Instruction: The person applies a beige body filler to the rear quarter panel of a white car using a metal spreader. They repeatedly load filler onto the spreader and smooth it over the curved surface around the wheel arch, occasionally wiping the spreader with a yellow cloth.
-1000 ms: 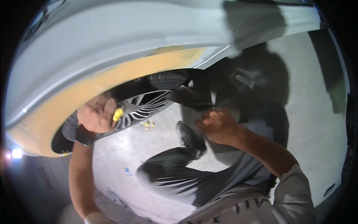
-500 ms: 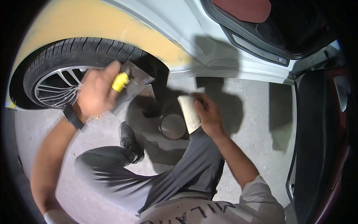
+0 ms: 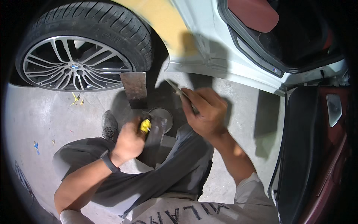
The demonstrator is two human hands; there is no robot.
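Observation:
My left hand (image 3: 128, 140) is closed round a yellow-handled tool (image 3: 145, 126) with a wide, thin, greyish blade; it looks like a scraper. Motion blur softens the blade's outline. The tool is over the floor in front of my bent legs. To its right, higher up, my right hand (image 3: 205, 112) pinches a thin flat cream-coloured piece (image 3: 174, 87) between thumb and fingers. This piece is turned nearly edge-on, so its face is mostly hidden. Between the hands and the car is a brownish rectangular plate (image 3: 135, 87) beside the tyre.
A car wheel (image 3: 74, 67) with spoked rim fills the upper left. Yellow-tan patches cover part of the white body panel (image 3: 164, 18). The open door (image 3: 317, 149) borders the right side. A round container (image 3: 169, 114) sits on the floor, with scraps (image 3: 36, 147) farther left.
My left hand has come down and right from the tyre with the yellow-handled tool. My right hand has turned the cream piece edge-on. The view has shifted, showing more of the wheel.

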